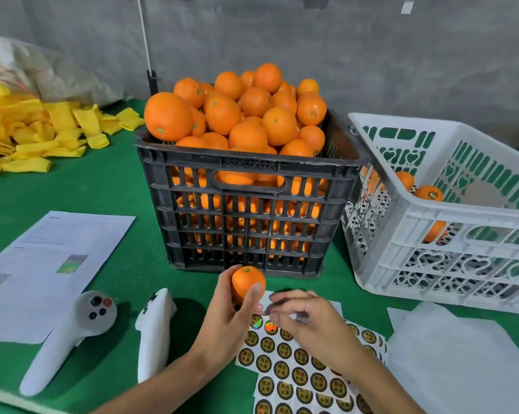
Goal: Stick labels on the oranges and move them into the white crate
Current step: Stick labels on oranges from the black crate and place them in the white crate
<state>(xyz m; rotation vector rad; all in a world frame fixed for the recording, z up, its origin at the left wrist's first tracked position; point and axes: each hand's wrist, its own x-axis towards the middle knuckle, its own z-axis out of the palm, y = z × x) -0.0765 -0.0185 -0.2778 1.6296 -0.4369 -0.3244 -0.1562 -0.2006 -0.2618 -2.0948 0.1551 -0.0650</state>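
My left hand [227, 316] holds a small orange [246, 281] upright just in front of the black crate [252, 210], which is heaped with oranges [246, 115]. My right hand [309, 319] hovers over the sheet of round gold-and-black labels [294, 369], its fingertips curled down at the sheet's top edge; whether a label is pinched I cannot tell. The white crate [431, 234] stands to the right and holds a few oranges, one [428, 193] showing a label.
Two white handheld controllers [73, 333] [153, 327] lie on the green table at the left front, beside a printed paper [43, 264]. Yellow foam sleeves [28, 135] pile at the back left. White paper sheets [461, 354] lie at the right front.
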